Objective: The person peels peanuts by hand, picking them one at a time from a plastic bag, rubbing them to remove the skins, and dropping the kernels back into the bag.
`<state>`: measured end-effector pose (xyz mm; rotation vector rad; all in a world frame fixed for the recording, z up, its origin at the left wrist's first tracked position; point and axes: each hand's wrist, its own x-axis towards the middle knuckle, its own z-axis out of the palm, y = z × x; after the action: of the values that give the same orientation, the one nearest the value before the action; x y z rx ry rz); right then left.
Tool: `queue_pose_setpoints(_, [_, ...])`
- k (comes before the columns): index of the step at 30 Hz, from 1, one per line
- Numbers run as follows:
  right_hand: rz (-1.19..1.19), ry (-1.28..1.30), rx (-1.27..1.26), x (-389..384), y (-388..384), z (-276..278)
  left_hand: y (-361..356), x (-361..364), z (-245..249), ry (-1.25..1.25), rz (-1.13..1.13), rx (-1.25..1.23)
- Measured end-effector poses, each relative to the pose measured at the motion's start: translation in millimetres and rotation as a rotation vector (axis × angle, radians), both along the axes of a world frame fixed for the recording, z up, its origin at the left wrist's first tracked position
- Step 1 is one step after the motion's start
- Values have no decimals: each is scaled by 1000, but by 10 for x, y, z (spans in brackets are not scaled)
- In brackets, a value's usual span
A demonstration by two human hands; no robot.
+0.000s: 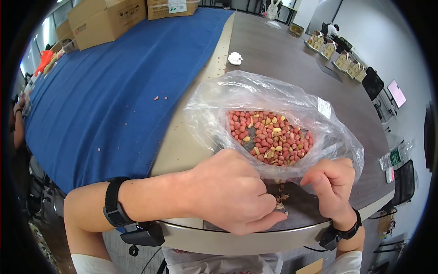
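Note:
A clear plastic bag (205, 107) lies open on the table, with red-skinned and pale peanuts (269, 137) in its middle. My left hand (232, 192) is closed over the near left edge of the bag, back of the hand up, thumb low near the table edge. Small peanut skin scraps (281, 197) lie between my hands. At the bag's near right edge, my right hand (331, 185) has its fingers curled in and its thumb against them. What either hand holds, if anything, is too small or hidden to make out.
Blue cloth (105, 100) covers the table's left part, with a few crumbs on it. Cardboard boxes (107, 23) stand at the back left. A crumpled white tissue (235, 58) lies beyond the bag. Small model houses (349, 64) line the far right edge. A person's arm (18, 123) shows far left.

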<state>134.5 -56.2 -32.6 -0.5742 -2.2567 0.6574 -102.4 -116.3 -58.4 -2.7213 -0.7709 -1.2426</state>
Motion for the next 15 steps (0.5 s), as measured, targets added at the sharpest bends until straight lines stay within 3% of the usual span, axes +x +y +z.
queue_pose_setpoints(15, [-247,74,-84,113,111,18,70,-6,-90,57,-91,-151])
